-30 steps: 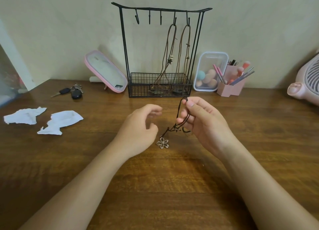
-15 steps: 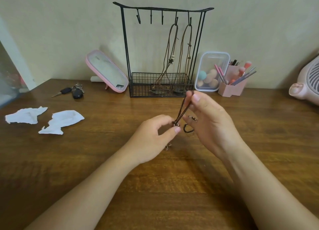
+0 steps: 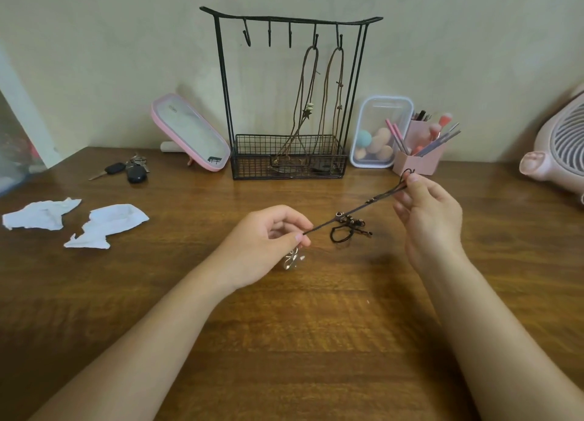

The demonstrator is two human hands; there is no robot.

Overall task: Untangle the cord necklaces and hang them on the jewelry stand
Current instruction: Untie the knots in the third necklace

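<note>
A dark cord necklace (image 3: pixel 354 213) is stretched taut between my hands above the wooden table. My left hand (image 3: pixel 268 240) pinches its lower end, with a silver flower pendant (image 3: pixel 292 259) dangling blurred just below my fingers. My right hand (image 3: pixel 426 212) pinches the upper loop end, up and to the right. Small beads and a loose cord loop (image 3: pixel 343 234) hang from the middle of the cord. The black wire jewelry stand (image 3: pixel 289 19) stands at the back against the wall. Two brown cord necklaces (image 3: pixel 311 104) hang from its two rightmost hooks into the basket.
A pink mirror (image 3: pixel 189 133) leans left of the stand, with keys (image 3: pixel 129 169) and two crumpled tissues (image 3: pixel 104 224) further left. A clear box of sponges (image 3: pixel 379 133), a pink brush holder (image 3: pixel 420 158) and a pink fan (image 3: pixel 559 146) sit to the right.
My hands have moved apart, the right one up and to the right, pulling the dark cord out straight. One second ago my left hand was off the cord; now it pinches it.
</note>
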